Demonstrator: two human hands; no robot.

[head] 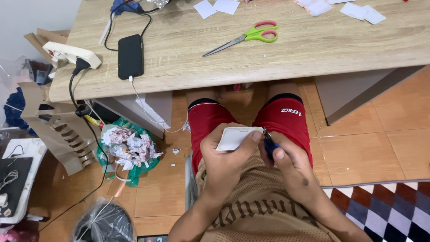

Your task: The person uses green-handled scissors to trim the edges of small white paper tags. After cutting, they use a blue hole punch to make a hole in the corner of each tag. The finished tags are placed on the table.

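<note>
The left hand (224, 154) is pinching a small white card (236, 137) flat below the desk (286, 54) edge, presenting its side to the blue-handled tool (270, 145) that the right hand (289, 163) is gripping closed. Green scissors (248, 36) are lying unused on the desk.

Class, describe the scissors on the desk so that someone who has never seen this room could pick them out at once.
Start at the wide wooden desk that fills the top of the view. Near its middle, right of the black phone, lie the scissors, blades pointing lower left. Their green and pink handles set them apart from the white paper scraps around them.
</note>
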